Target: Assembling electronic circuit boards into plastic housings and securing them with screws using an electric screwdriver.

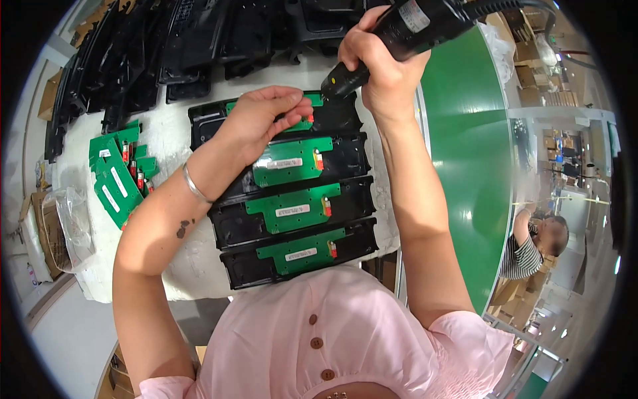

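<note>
Several black plastic housings lie in a row on the white bench, each with a green circuit board seated in it. My right hand grips a black electric screwdriver, its tip pointing down at the farthest housing. My left hand rests on that housing's green board, fingers pressing it down beside the tool's tip. A metal bangle circles my left wrist.
A pile of loose green circuit boards lies at the left. More black housings are stacked at the back. A green conveyor belt runs along the right, where another person in a striped top sits. A bagged carton is at far left.
</note>
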The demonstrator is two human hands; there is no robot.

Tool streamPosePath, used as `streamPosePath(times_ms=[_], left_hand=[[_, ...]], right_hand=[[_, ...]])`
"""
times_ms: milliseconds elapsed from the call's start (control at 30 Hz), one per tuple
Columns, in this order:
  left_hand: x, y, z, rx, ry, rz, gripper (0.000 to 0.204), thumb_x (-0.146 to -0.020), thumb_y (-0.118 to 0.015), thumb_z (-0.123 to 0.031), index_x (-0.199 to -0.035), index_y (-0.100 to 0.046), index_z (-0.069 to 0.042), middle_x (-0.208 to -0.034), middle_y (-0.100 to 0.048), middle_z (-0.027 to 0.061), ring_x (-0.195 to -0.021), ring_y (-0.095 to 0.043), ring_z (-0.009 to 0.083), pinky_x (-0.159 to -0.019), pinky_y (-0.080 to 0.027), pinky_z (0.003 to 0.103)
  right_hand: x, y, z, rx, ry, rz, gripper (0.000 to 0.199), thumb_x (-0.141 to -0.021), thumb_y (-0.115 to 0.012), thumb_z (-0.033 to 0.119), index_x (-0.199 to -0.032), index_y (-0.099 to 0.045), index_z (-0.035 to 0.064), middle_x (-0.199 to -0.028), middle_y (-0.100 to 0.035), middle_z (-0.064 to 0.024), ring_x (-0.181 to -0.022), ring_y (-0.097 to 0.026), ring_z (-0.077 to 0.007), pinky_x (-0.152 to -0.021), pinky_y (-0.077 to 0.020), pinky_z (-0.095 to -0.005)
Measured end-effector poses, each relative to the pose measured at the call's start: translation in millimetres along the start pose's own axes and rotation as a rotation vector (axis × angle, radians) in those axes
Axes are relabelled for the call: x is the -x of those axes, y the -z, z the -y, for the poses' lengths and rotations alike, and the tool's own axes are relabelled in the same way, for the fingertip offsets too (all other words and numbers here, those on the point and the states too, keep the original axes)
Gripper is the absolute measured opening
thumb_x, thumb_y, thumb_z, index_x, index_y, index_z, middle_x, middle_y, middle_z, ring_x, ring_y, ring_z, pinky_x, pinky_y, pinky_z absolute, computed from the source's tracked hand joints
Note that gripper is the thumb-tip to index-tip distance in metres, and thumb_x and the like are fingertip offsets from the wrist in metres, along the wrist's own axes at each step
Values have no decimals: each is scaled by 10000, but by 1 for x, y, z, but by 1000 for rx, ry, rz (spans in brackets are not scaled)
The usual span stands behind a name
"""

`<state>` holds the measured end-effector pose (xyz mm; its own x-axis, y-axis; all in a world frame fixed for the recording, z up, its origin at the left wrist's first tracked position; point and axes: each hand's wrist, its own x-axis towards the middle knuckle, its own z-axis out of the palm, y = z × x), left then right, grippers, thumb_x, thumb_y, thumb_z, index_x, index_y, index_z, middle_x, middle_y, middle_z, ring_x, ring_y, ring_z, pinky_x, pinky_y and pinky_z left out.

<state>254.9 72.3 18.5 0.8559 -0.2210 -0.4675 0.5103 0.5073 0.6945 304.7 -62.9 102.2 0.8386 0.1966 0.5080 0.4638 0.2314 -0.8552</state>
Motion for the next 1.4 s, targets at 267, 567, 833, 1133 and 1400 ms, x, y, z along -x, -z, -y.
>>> streamPosePath(times_ms=[267,567,833,1133,1400], left_hand=[[6,-5,2,133,16,-8,181,-839,-538,-58,-988,-532,44,-939,-581,108,-869,-575,158,-797,-486,226],[65,-24,19,413,-12,290,167,-858,-542,-158,-946,-560,-18,-863,-576,39,-769,-556,82,-685,-482,171],[76,-22,26,535,70,340,196,-855,-548,-214,-921,-564,-30,-826,-552,19,-737,-535,68,-662,-473,169],[84,-9,21,424,94,241,398,-924,-373,-188,-1165,-388,128,-1144,-487,242,-1025,-532,294,-871,-462,294],[88,9,21,304,30,218,193,-907,-434,-176,-933,-523,-6,-952,-580,142,-911,-582,214,-797,-496,277]], right_hand=[[8,9,3,23,-19,-27,130,-675,-495,-22,-801,-464,-24,-576,-472,-64,-435,-420,-131,-461,-385,-272],[50,11,100,-303,278,292,327,-723,-497,100,-1048,-459,92,-580,-407,46,-482,-413,-62,-554,-325,-229],[58,0,106,-307,195,260,189,-725,-497,87,-909,-453,105,-588,-414,42,-481,-419,-71,-546,-324,-229],[10,-21,11,-102,80,-76,191,-685,-492,-14,-872,-455,-29,-562,-447,-63,-430,-406,-145,-471,-392,-300],[-1,-26,-7,-53,9,-32,174,-682,-470,-20,-854,-454,-41,-556,-451,-64,-433,-419,-143,-462,-385,-279]])
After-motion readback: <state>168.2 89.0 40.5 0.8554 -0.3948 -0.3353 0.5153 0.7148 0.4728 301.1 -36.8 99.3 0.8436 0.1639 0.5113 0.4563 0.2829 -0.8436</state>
